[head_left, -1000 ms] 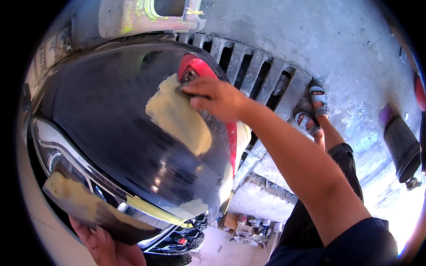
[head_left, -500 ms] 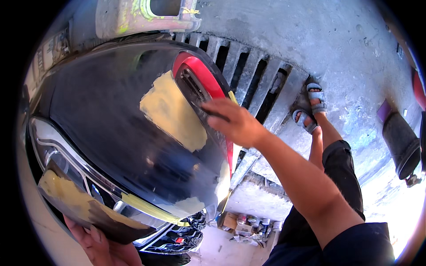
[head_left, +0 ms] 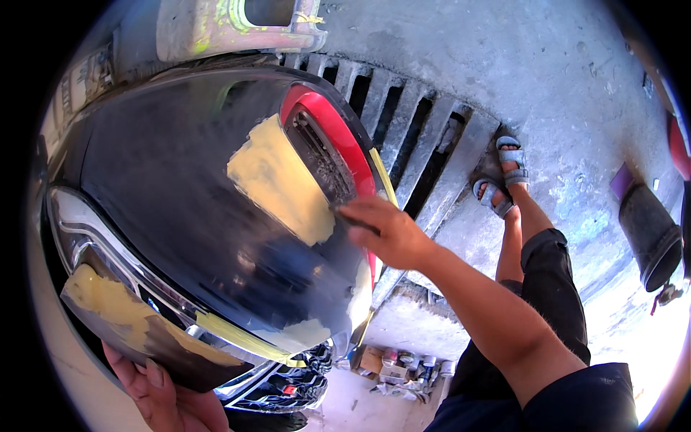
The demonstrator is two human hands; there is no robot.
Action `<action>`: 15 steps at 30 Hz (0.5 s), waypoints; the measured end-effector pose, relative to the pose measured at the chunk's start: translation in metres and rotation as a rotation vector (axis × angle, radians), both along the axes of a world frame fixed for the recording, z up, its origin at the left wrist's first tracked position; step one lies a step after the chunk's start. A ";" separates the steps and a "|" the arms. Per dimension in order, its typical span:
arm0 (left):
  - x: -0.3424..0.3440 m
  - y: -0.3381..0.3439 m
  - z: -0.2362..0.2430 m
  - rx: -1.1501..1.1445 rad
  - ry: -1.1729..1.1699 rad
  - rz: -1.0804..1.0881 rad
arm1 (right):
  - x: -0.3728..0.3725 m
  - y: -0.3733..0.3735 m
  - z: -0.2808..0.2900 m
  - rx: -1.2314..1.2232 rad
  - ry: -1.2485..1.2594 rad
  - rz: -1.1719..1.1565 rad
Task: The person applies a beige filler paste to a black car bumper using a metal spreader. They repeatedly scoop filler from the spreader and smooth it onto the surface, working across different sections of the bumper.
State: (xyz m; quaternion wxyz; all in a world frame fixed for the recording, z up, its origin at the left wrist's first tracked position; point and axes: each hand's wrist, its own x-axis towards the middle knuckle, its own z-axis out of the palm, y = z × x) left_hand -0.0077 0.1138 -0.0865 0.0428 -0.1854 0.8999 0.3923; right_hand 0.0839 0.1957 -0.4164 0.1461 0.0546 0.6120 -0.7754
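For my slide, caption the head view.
Right hand spreads yellow filler on a black car panel; left hand steadies it.

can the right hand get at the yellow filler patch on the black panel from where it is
Probably yes: the right hand rests at the lower edge of the yellow filler patch on the black panel, with nothing between them. The left hand holds the panel's lower edge.

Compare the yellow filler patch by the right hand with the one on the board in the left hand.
The upper filler patch lies on the glossy dark car panel, beside the right hand. The lower filler patch covers a flat dark board held from below by the left hand. Upper looks smooth, lower lumpier. Both are pale yellow.
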 end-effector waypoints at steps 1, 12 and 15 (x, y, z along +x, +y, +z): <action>0.001 0.000 0.000 -0.011 0.008 -0.005 | -0.006 0.006 0.000 -0.021 -0.007 -0.020; 0.000 0.002 -0.006 0.012 0.032 -0.003 | -0.037 -0.004 0.004 0.149 0.109 -0.015; -0.002 -0.002 -0.003 0.046 -0.028 -0.079 | -0.002 -0.002 0.011 0.137 0.018 0.056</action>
